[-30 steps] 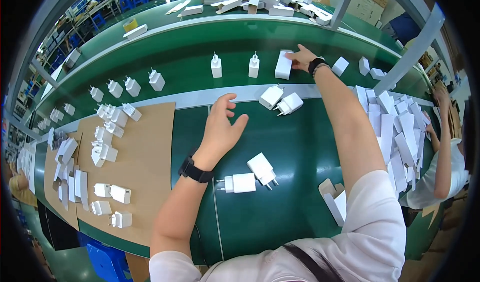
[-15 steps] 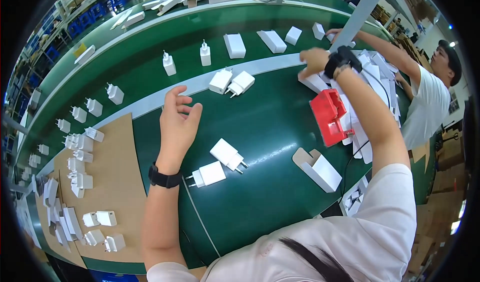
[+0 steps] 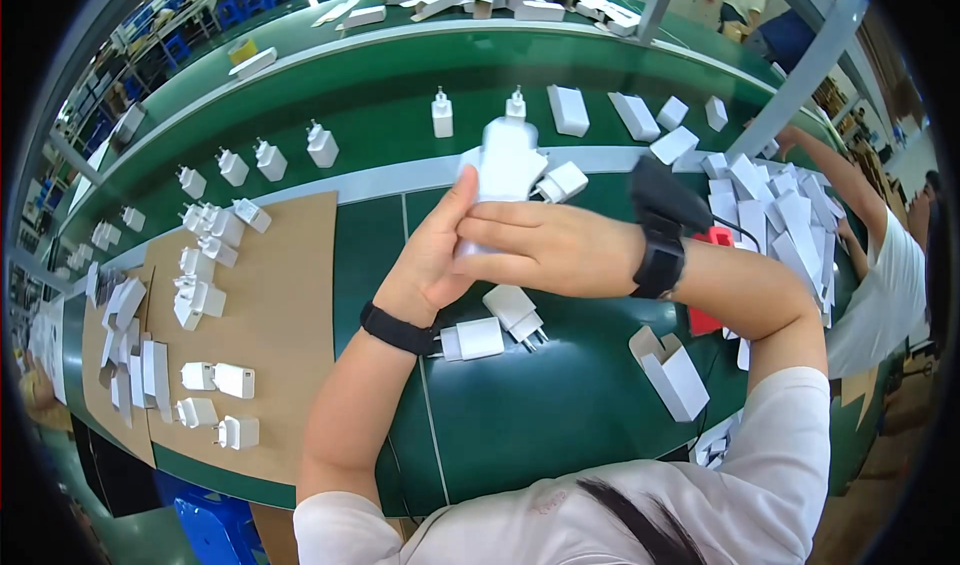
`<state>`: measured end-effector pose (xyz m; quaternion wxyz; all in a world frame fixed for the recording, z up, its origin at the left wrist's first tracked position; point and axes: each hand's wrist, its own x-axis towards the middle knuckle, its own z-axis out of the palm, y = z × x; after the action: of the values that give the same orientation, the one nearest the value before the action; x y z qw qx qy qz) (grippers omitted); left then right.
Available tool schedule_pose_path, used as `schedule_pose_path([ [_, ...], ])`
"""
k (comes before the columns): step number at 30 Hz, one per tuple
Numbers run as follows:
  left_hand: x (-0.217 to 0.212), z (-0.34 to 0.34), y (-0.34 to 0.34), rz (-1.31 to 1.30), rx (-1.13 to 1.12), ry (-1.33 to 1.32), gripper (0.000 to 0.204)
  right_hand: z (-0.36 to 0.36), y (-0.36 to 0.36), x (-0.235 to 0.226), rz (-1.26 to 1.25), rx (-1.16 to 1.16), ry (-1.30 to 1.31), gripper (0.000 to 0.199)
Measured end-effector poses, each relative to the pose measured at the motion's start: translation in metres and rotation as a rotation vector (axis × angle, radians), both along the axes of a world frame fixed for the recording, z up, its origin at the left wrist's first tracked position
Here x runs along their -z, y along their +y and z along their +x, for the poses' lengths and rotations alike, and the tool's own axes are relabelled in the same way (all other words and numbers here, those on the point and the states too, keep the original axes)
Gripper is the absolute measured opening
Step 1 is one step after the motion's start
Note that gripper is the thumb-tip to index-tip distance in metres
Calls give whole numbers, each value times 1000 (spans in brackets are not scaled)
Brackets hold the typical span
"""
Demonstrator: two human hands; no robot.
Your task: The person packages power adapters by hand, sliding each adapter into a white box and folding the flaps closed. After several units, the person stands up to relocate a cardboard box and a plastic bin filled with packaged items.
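In front of me my left hand (image 3: 432, 253) and my right hand (image 3: 545, 247) meet around a white box (image 3: 508, 160), blurred by motion. The box stands up beyond my fingers, and its lower part is mostly hidden by them. Right behind it lies a white plug charger (image 3: 563, 182), partly covered. Nearer to me, below my hands, two more white plug chargers lie on the green table: one charger (image 3: 472, 340) beside my left wrist, the other charger (image 3: 513, 312) right of it. An open white box (image 3: 675, 377) with a raised flap lies to the right.
A red fixture (image 3: 703, 322) is partly hidden under my right forearm, beside a heap of white boxes (image 3: 785, 215). Several chargers stand on the brown cardboard (image 3: 290, 315) and along the green belt (image 3: 380, 125). A co-worker's arm (image 3: 845, 180) reaches in at right.
My right hand has come from the heap side to the middle with a white box. My left hand has closed in on it. The whole view has shifted, so the table appears farther right.
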<state>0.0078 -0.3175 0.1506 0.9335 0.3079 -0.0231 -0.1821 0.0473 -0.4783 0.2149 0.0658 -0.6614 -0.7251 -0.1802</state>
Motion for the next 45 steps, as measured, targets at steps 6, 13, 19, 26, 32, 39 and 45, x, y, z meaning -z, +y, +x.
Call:
schedule_pose_path([
  [6,15,7,32,312,-387,-15,50,118,34,0,5,346,27,44],
  [13,17,15,31,666,-498,-119,48,214,7,82,-410,497,-655,10],
  [19,17,11,30,971,-598,-332,65,132,20,-22,548,660,734,30],
  [26,13,11,26,274,-524,-194,45,43,37,-2,-39,183,1773,39],
  [32,-7,-5,50,80,-154,-264,40,45,36,-4,82,-19,1972,45],
  [39,-12,-13,28,1508,-911,-662,81,49,27,-32,444,80,1742,34],
  [45,-3,-8,28,1617,-1149,-781,85,27,35,-41,737,163,1482,32],
])
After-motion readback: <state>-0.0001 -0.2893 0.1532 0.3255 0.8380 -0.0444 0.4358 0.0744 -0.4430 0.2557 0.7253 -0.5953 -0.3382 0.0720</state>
